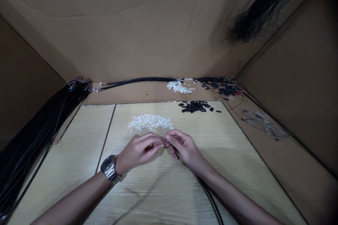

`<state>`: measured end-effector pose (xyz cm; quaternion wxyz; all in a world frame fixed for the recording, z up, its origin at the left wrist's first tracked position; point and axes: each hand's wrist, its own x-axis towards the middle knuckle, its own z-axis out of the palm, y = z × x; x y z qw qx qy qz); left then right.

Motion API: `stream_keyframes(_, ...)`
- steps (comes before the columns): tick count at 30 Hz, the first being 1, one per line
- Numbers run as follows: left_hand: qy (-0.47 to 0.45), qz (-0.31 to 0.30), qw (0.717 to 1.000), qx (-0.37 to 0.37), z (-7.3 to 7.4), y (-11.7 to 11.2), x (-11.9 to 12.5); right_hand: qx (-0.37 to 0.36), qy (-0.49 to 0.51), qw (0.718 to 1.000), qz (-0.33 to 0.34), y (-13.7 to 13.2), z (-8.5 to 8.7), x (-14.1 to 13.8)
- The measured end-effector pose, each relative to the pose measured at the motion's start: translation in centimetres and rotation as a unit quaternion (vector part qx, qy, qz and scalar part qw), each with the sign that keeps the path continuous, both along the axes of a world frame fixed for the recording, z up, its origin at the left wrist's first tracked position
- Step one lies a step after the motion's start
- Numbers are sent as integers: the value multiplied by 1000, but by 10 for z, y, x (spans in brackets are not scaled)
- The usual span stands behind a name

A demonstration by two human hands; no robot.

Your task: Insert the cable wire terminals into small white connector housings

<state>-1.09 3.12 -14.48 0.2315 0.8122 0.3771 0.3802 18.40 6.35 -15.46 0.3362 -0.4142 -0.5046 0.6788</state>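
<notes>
My left hand [144, 150], with a metal-banded watch [111, 168] on its wrist, is closed in a pinch. What lies between its fingertips is too small to make out. My right hand [183, 145] is closed on the end of a black cable [210, 197], and the two hands' fingertips nearly meet. A thin, shiny bit of the cable's end shows between them. From behind my right wrist the cable runs down to the bottom edge. Just beyond my hands lies a loose pile of small white sleeves [151, 121].
Short black tubes [195, 106] lie behind the white pile. A cardboard ledge [132, 93] carries more white pieces [179, 87], black tubes [219, 84] and cables [142, 79]. A thick cable bundle [47, 123] fills the left side. Clear plastic [264, 124] lies at right; dark strands [264, 7] hang above.
</notes>
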Motion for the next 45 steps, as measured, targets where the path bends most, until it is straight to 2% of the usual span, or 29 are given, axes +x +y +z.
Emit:
stream_keyframes(4,12,17,1000,-17,0,0,1,19,-18,1000,4,0,-7,0)
stream_keyframes(9,10,1,1000,8,-2,0,2,44,-48,998,13,-2,-8,1)
stream_keyframes(18,-19,-40,999,-8,-3,4,2,42,-70,997,15,-2,-7,4)
stream_keyframes(23,-63,7,993,-103,0,8,-1,4,-42,998,38,2,0,4)
stream_keyframes(27,-128,35,963,-234,-1,11,-4,-13,-20,999,37,2,7,4)
stream_keyframes(29,-163,35,947,-276,-3,12,-5,-13,-12,999,28,2,11,4)
stream_keyframes(33,-181,32,937,-297,-4,13,-6,-7,-11,1000,27,1,14,3)
stream_keyframes(39,-178,23,938,-296,-5,14,-7,2,-21,999,42,2,7,2)
stream_keyframes(42,-187,17,921,-340,-6,16,-10,14,-31,998,46,1,5,2)
stream_keyframes(45,-198,-14,902,-383,-5,21,-13,33,-48,997,45,-1,5,2)
